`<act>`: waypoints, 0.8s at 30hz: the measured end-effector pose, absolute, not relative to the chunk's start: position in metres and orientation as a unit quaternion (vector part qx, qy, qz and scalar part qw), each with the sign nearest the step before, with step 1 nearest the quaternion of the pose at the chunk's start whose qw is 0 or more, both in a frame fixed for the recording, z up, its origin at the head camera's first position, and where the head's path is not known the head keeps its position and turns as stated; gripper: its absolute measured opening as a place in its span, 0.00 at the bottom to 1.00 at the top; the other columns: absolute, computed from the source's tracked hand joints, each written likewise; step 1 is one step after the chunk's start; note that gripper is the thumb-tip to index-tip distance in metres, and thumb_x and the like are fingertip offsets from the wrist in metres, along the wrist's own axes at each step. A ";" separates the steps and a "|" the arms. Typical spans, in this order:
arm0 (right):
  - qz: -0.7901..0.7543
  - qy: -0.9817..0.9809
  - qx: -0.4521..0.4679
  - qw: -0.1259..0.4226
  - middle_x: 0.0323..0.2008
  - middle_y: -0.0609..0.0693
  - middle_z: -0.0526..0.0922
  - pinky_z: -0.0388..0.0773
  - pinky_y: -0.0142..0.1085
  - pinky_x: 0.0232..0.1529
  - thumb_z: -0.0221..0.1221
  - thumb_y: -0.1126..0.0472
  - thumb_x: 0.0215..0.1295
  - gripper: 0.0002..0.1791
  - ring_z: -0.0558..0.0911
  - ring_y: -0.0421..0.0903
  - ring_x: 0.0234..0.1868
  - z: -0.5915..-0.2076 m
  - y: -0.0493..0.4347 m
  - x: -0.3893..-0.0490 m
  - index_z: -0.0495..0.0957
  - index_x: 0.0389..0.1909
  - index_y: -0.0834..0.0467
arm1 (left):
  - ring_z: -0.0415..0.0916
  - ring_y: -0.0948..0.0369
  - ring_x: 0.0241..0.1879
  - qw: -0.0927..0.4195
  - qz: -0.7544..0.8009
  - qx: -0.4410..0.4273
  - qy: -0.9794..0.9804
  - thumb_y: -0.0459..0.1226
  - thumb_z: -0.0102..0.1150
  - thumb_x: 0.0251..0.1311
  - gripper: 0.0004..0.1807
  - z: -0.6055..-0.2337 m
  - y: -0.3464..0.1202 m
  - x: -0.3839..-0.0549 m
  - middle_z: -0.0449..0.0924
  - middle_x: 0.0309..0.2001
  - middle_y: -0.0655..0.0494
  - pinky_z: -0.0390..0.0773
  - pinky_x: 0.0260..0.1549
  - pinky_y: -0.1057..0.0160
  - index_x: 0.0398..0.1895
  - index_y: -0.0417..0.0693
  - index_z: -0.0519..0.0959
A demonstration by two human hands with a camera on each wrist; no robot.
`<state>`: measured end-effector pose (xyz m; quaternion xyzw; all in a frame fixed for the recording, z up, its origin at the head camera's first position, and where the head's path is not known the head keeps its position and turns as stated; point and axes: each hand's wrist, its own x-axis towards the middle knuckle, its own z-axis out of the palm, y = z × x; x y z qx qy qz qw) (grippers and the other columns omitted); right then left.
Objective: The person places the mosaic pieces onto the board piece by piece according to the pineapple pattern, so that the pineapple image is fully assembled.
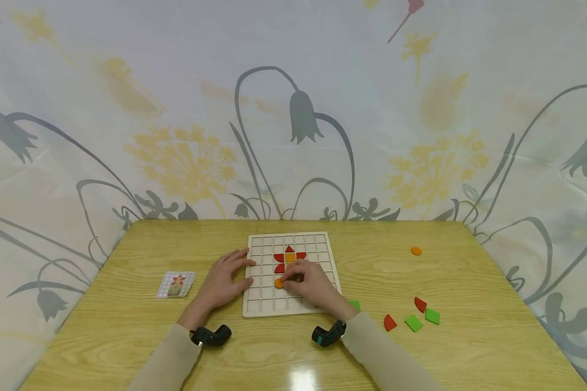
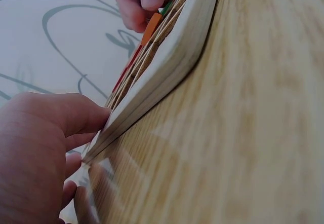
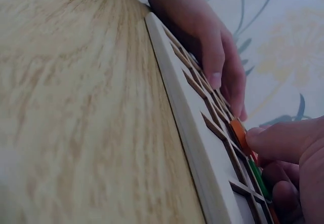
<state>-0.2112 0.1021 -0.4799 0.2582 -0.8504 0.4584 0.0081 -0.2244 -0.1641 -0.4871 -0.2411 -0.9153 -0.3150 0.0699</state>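
Fingers: right hand [image 1: 316, 283] pinches an orange disc [image 1: 278, 283] at the board [image 1: 269, 308], about 8 o'clock of its centre; can't tell if it's seated. Left hand [image 1: 222, 280] relaxed, tips touching the board edge at 9. Clock = board, 12 away from the person.

Backdrop [image 1: 195, 98]: pale, grey/yellow plant print. Table [image 1: 127, 336]: wood-grained, glossy. Board: pale, squarish, rounded corners, ridged grid; right hand hides cells toward 4. Picture card [image 1: 176, 284]: 9 o'clock, beyond left hand.

On board: yellow-orange square [image 1: 291, 258], red triangle [image 1: 289, 249] at its 12.

Loose, flat: red quarter-rounds [image 1: 389, 323] and green tiles [image 1: 413, 323], 4 o'clock; right wrist partly covers another green tile [image 1: 355, 306]. Spare disc [image 1: 416, 251] near 3.
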 end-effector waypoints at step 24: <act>0.419 -0.878 0.232 0.018 0.41 0.44 0.81 0.76 0.33 0.39 0.66 0.63 0.64 0.04 0.77 0.42 0.41 -0.484 0.095 -0.214 0.89 0.37 0.54 | 0.57 0.42 0.72 0.071 -0.305 -0.242 -0.918 0.39 0.65 0.62 0.19 -0.487 -0.164 -0.224 0.65 0.72 0.48 0.56 0.67 0.36 0.57 0.48 0.81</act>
